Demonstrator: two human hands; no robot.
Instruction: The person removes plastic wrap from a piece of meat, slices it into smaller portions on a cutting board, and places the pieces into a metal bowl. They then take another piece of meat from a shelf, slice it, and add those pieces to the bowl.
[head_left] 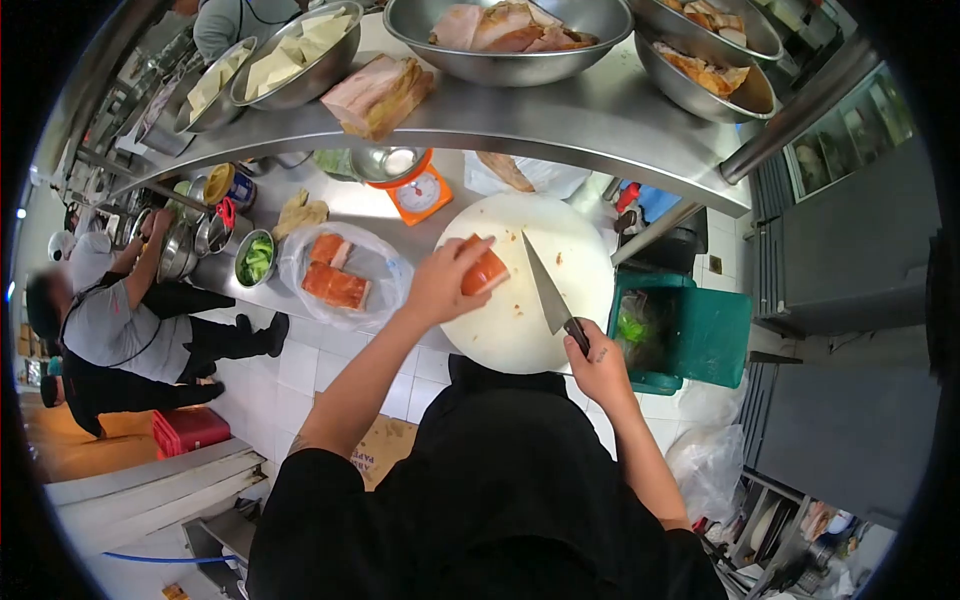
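My left hand (pixel 440 282) is closed around a chunk of roast pork (pixel 486 272) with reddish-brown skin, over the left part of a round white cutting board (pixel 500 340). In my right hand (pixel 600 367) is the dark handle of a kitchen knife (pixel 546 286). Its broad, pointed blade lies over the board, angled up and left, apart from the pork. Small brown crumbs dot the board. To the left of the board, more roast pork pieces (pixel 337 287) lie on a clear plastic bag (pixel 385 265).
Above the counter, a steel shelf (pixel 560 120) bears metal bowls and a meat block (pixel 378 97). An orange scale (pixel 420 195) stands behind the board. A green bin (pixel 717 330) is at right. People in grey shirts (pixel 125 290) work at left.
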